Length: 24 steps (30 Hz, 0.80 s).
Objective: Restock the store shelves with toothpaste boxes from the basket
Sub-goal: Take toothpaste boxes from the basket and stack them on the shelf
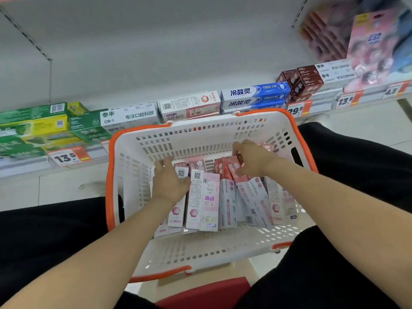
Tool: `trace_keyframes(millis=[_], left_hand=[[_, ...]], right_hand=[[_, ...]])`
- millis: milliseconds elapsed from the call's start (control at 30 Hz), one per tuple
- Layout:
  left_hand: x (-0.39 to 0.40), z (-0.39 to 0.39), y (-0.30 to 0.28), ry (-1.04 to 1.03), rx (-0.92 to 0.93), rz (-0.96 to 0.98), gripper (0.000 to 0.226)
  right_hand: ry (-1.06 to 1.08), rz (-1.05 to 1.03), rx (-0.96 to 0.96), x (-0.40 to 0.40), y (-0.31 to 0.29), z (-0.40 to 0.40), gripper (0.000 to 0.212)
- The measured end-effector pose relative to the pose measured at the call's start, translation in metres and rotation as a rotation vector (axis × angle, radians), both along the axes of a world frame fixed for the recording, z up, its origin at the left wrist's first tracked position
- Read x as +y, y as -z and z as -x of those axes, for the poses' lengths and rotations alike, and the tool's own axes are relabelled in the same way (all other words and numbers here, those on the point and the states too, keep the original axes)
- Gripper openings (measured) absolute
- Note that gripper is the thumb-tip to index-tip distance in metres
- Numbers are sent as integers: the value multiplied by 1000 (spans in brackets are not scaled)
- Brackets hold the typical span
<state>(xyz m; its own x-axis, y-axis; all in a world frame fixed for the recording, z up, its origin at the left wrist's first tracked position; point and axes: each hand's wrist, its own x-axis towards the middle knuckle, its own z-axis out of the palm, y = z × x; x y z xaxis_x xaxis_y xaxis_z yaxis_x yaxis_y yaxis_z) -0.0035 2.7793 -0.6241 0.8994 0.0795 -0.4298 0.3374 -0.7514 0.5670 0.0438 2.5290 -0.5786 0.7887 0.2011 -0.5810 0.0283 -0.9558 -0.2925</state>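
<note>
In basket point(124, 166), both hands' grip point(250, 160) downward

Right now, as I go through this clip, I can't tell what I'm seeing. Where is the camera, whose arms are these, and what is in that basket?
No machine here: the camera sits on a person's head, looking down at their own bare arms. Both reach into a white basket with orange handles, full of pink and red toothpaste boxes. The left hand rests on the boxes at that side. The right hand curls round the top of a red box. Beyond the basket runs the store shelf, stocked with boxes and price tags.
</note>
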Motion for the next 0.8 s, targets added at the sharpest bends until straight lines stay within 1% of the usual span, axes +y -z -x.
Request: trace_keyframes(millis=[33,67,167,233,300,367,400,500,567,600,633,700,733,767,800], left_hand=[[-3,-3,-5,4,-53,69,72],[-8,-6,-12,39,-60,126,69],[-23,-11,-24,84,14,281,73],[-33,-10,-30,76,130,388,82],[-39,-9,-32,83,298,513,87],[-44,-6,-32,104,422,667,75],[-46,-4,-31,112,437,714,65],[-45,-5,-30,36,386,737,43],[-41,-6,-29,-26,373,738,37],[-39,-6,-28,-54,361,718,35],[-36,-5,-25,-87,347,691,34],[-30,-3,-20,-153,335,651,33],[-28,-2,-18,-168,345,634,36],[-26,-1,-17,-164,362,614,40],[-25,-1,-17,-154,380,601,42]], right_hand=[[15,-78,30,4,-4,0,45],[36,-157,61,6,-7,0,43],[171,-377,129,2,-17,-1,41],[293,-504,127,-4,-25,-4,41],[410,-651,133,-6,-35,-6,42],[494,-789,151,-4,-41,-6,41],[530,-851,163,-3,-43,-6,41],[644,-1003,224,-5,-37,-7,43],[745,-1055,271,-11,-26,-11,45],[748,-1001,254,-14,-19,-12,45],[690,-860,190,-18,-11,-12,45],[470,-435,41,-22,3,-9,52],[388,-255,10,-23,12,-7,57],[317,-124,14,-22,20,-4,63],[226,-38,41,-21,28,0,70]])
